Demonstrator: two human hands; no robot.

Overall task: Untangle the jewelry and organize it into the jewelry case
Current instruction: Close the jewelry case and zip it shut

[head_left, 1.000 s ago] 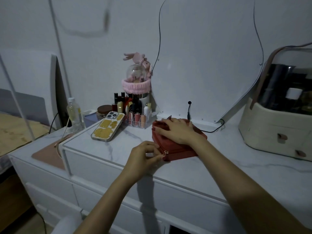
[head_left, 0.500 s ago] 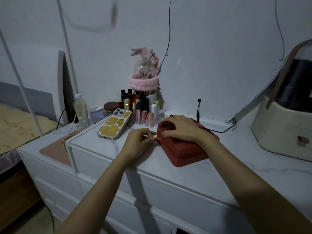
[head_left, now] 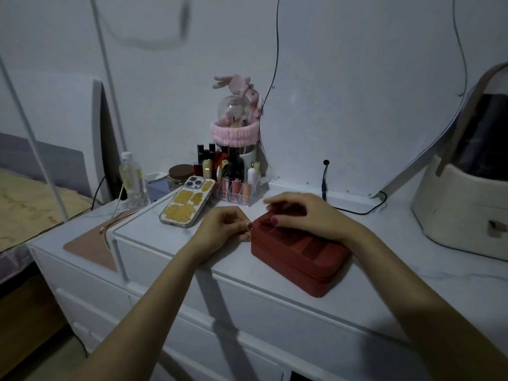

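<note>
A red jewelry case [head_left: 305, 259] lies zipped shut on the white marble dresser top [head_left: 412, 270]. My left hand [head_left: 222, 229] sits at the case's far left corner, where thumb and fingers pinch the zipper pull; the pull itself is hidden between them. My right hand [head_left: 305, 215] lies on the lid's far end with its fingers bent over the far left edge, holding the case down. No loose jewelry shows anywhere in view.
A phone [head_left: 188, 206] in a yellow-patterned cover lies left of the case. Behind it stand a clear lipstick organizer [head_left: 237, 191], bottles and a pink-banded dome. A mirror [head_left: 357, 92] leans at the back, its cable [head_left: 325, 174] plugged in. A cream cosmetics box [head_left: 461, 210] stands right.
My left hand has travelled from the case's near left corner along its left side to the far corner, pinching the zipper pull. My right hand stayed on the lid.
</note>
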